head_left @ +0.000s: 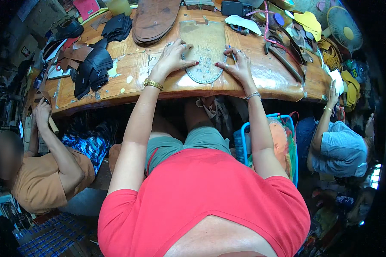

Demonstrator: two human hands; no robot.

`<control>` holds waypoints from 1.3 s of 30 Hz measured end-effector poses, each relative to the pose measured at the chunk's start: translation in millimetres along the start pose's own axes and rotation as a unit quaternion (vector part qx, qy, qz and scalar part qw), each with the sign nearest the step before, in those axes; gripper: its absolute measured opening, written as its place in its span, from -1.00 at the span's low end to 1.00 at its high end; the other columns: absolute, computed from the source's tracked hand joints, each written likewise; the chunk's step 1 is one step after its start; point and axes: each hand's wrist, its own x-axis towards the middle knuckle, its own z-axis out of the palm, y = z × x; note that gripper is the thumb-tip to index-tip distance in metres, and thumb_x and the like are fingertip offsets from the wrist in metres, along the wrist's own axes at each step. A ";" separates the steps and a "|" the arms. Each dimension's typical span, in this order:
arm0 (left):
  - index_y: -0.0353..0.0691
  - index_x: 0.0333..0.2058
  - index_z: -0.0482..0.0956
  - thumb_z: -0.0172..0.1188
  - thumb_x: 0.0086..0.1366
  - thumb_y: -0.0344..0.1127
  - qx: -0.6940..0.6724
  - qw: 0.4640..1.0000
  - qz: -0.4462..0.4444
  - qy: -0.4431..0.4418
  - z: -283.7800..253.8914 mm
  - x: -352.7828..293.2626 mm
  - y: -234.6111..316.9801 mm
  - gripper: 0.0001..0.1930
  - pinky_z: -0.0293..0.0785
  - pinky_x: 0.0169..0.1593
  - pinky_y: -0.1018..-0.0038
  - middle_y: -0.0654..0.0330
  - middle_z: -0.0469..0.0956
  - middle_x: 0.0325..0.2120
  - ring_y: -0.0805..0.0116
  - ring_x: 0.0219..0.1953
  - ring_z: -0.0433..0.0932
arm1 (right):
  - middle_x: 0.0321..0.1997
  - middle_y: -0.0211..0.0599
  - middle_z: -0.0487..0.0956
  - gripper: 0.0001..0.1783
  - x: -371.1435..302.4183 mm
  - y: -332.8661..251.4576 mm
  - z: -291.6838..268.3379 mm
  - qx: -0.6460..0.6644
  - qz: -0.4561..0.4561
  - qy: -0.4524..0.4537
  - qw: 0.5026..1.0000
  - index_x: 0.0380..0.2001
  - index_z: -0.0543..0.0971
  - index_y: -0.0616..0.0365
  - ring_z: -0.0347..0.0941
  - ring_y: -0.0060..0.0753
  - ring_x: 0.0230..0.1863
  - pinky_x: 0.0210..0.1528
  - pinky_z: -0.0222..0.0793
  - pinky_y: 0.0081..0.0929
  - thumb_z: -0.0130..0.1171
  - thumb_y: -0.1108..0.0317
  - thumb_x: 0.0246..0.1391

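A flat tan pattern piece with a rounded near end lies on the table in front of me. Small dots or holes run along its curved edge, and handwriting covers its middle. My left hand rests at its left edge, fingers spread, thumb on its surface. At the opposite edge, my right hand has its thumb on the piece and its fingers apart beside it. Something small and dark blue shows by the right index finger, too small to name. Brown sole-shaped leather pieces are stacked beyond my left hand.
Black leather pieces lie on the wooden table at left. Straps, tools and a yellow piece crowd the right, near a fan. A blue basket stands by my right arm. Co-workers sit at left and right.
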 end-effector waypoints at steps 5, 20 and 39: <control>-0.22 -0.02 0.51 0.32 -0.06 0.13 -0.018 1.000 -0.008 0.006 -1.9 -1.0 2.7 -0.32 0.33 0.04 0.29 0.03 0.40 -0.08 0.09 -0.03 0.41 | 0.09 -0.18 0.47 -0.36 0.3 -0.3 0.0 -0.015 -0.007 0.005 1.000 -0.28 0.53 0.00 0.34 -0.18 0.11 0.15 0.02 -0.23 0.41 -0.17 -0.40; -0.22 -0.06 0.54 0.36 -0.11 0.14 -0.051 0.997 -0.005 0.058 8.4 -6.3 -2.8 -0.31 0.27 0.09 0.30 0.08 0.41 -0.08 0.12 0.01 0.38 | 0.11 -0.18 0.47 -0.38 1.5 0.7 0.7 0.011 -0.009 0.006 1.000 -0.31 0.53 0.00 0.32 -0.21 0.12 0.18 0.01 -0.23 0.41 -0.16 -0.41; -0.24 -0.09 0.56 0.36 -0.11 0.13 -0.047 0.996 0.009 0.077 10.2 -7.3 -4.0 -0.33 0.26 0.10 0.32 0.07 0.44 -0.12 0.13 0.00 0.38 | 0.07 -0.26 0.50 -0.35 1.9 0.2 1.1 -0.007 0.004 -0.001 1.000 -0.28 0.53 -0.01 0.32 -0.22 0.12 0.17 -0.01 -0.22 0.41 -0.19 -0.41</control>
